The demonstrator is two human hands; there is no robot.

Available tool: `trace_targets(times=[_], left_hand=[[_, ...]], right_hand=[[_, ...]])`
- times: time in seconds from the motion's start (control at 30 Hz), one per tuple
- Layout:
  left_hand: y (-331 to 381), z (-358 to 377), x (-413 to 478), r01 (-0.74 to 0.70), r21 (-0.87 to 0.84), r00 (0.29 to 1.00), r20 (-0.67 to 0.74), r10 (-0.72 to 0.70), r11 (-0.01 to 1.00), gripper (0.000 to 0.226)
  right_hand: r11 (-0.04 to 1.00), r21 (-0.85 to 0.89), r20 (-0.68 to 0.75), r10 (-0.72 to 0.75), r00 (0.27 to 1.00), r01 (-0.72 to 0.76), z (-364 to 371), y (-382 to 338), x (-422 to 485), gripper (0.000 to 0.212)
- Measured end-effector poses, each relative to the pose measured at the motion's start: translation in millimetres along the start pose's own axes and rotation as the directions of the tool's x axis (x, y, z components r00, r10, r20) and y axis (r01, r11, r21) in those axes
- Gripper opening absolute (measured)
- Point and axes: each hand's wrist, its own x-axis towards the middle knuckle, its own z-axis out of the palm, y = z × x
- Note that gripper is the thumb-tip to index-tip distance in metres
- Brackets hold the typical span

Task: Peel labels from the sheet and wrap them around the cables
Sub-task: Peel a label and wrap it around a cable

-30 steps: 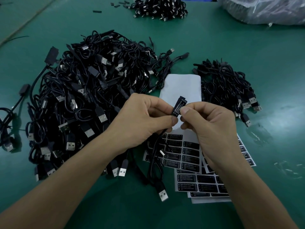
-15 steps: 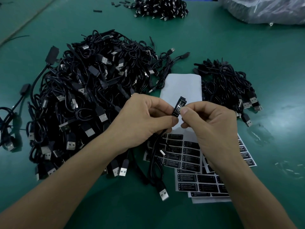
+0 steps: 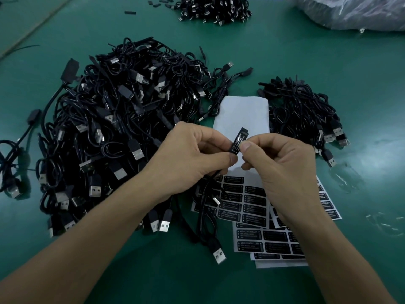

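My left hand (image 3: 188, 161) and my right hand (image 3: 282, 167) pinch one black cable's small controller block (image 3: 237, 140) between them, above the label sheets. A black label with white "LED CONTROLLER" print lies along the block, and my right thumb presses on it. The cable (image 3: 205, 218) hangs down from my left hand, its USB plug (image 3: 219, 255) resting on the mat. Sheets of black labels (image 3: 252, 207) lie overlapped under my hands. A peeled white backing sheet (image 3: 243, 110) lies just beyond.
A large tangled pile of black USB cables (image 3: 114, 132) fills the left of the green mat (image 3: 328, 62). A smaller cable bundle (image 3: 304, 113) lies at the right, another pile (image 3: 214, 7) at the far top. A clear plastic bag (image 3: 355, 12) sits top right.
My right thumb has shifted slightly along the label on the block. Both hands stay at the same spot.
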Motion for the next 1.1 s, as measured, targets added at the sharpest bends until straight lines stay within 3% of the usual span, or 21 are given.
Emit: trace_targets(times=[1.1], left_hand=[[-0.8, 0.9, 0.4, -0.008, 0.005, 0.999, 0.043, 0.008, 1.0, 0.009]], right_hand=[[0.999, 0.017, -0.039, 0.034, 0.999, -0.033, 2.0, -3.4, -0.4, 0.02]])
